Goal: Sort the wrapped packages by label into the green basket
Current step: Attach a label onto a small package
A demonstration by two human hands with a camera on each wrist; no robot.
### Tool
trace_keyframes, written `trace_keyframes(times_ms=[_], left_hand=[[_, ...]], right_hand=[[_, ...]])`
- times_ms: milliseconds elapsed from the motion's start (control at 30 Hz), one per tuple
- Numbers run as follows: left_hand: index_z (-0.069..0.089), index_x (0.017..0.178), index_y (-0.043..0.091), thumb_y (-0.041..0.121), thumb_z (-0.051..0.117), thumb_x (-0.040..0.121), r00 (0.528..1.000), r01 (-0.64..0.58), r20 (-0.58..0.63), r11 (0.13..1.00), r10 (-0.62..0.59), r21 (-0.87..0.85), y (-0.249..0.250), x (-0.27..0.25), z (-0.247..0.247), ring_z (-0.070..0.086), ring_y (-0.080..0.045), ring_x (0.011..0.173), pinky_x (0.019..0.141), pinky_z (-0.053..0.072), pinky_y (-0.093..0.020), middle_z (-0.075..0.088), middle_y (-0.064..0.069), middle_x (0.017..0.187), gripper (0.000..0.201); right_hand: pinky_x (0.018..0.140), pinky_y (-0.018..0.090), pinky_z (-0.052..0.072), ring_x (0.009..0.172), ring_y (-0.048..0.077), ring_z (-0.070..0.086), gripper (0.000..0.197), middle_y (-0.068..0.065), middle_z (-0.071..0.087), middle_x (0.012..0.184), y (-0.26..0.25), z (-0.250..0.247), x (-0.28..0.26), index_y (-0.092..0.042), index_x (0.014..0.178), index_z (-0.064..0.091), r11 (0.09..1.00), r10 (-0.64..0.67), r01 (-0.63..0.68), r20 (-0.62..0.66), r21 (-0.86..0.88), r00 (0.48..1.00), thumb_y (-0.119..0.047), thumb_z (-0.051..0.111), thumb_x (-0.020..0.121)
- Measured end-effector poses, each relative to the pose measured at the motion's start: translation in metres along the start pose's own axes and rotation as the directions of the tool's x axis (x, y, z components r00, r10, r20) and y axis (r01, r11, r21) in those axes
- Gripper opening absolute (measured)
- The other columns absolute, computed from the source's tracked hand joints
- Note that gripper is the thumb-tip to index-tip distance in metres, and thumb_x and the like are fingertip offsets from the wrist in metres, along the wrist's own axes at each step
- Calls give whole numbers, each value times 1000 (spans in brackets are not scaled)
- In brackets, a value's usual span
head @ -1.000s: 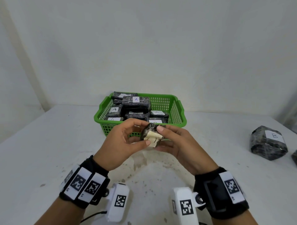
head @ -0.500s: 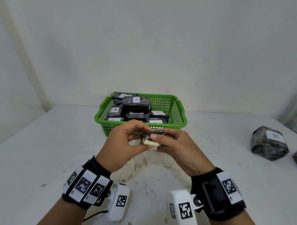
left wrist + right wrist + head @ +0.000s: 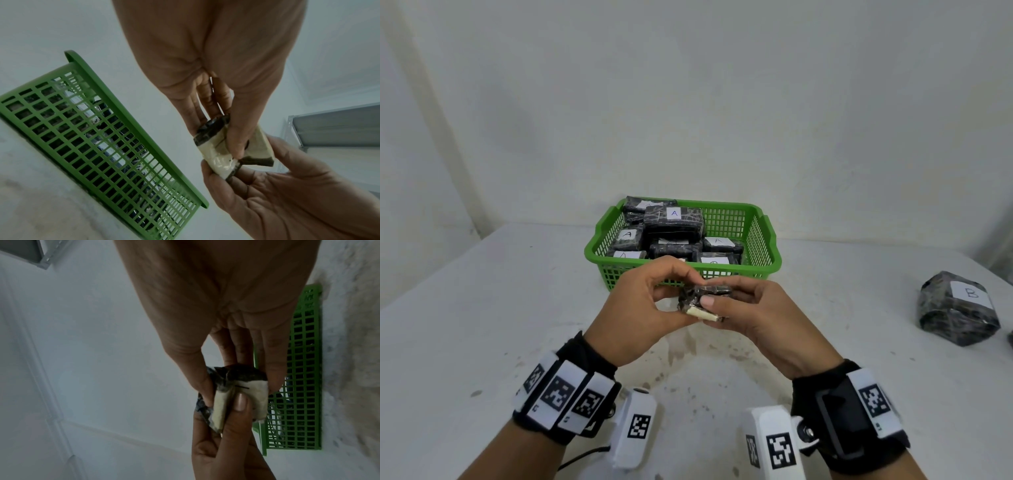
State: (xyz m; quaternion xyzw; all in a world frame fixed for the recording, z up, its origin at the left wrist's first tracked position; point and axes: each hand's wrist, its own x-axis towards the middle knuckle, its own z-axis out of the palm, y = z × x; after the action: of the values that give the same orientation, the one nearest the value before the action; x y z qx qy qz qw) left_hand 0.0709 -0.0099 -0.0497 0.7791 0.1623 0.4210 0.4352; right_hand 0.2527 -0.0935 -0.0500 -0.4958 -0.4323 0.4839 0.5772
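Note:
A small package [image 3: 703, 298] in dark wrap with a creased white label is pinched between both hands just above the table, in front of the green basket [image 3: 766, 260]. My left hand [image 3: 683, 298] holds its left side with thumb and fingers; my right hand [image 3: 717, 301] holds the right side, thumb on top. The left wrist view shows the package [image 3: 213, 146] between thumb and fingertips, the label crumpled. In the right wrist view the package [image 3: 236, 386] has a thumb from each hand on its label. Several dark packages labelled A [image 3: 674, 222] fill the basket.
A larger dark package labelled B [image 3: 959, 308] lies on the white table at the far right, with another dark edge at the frame border beside it. The basket stands near the wall at the back. A grey shelf frame [image 3: 337, 128] shows in the wrist views.
The package has been turned in my fingers, so its white label now shows only as an edge underneath. Both hands stayed in front of the basket.

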Motion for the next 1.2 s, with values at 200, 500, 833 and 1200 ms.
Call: trace_keyframes(times_ms=[200, 500, 833, 1200], left_hand=[[71, 97, 10, -4, 84, 72, 999, -31, -23, 999, 30, -18, 1, 1, -2, 69, -25, 98, 92, 57, -34, 69, 0, 98, 31], [51, 141, 27, 5, 92, 65, 986, 145, 84, 988, -141, -50, 0, -1, -8, 54, -14, 133, 105, 51, -37, 60, 5, 135, 89], [65, 123, 13, 5, 83, 70, 994, 96, -37, 973, -106, -210, 8, 1, -5, 70, -27, 109, 90, 59, -37, 73, -10, 118, 57], [69, 115, 15, -3, 87, 70, 1000, 13, -4, 997, -14, -69, 7, -2, 1, 69, -25, 111, 98, 55, -36, 72, -4, 114, 52]], right_hand=[[96, 45, 61, 109, 40, 74, 48, 16, 77, 118, -9, 1, -5, -10, 120, 74, 994, 103, -105, 82, 17, 991, -36, 84, 82], [75, 32, 64, 100, 29, 77, 47, 17, 77, 117, -7, -4, -2, -5, 121, 72, 998, -44, 43, 11, 52, 999, -11, 82, 75], [90, 39, 62, 110, 31, 75, 53, 12, 73, 126, -6, -2, -5, -15, 131, 61, 996, -90, 90, 13, 28, 996, -10, 82, 83], [96, 46, 60, 112, 31, 74, 46, 18, 78, 115, -4, 2, -3, 0, 120, 72, 991, -106, 104, 13, 78, 994, -17, 78, 78]])
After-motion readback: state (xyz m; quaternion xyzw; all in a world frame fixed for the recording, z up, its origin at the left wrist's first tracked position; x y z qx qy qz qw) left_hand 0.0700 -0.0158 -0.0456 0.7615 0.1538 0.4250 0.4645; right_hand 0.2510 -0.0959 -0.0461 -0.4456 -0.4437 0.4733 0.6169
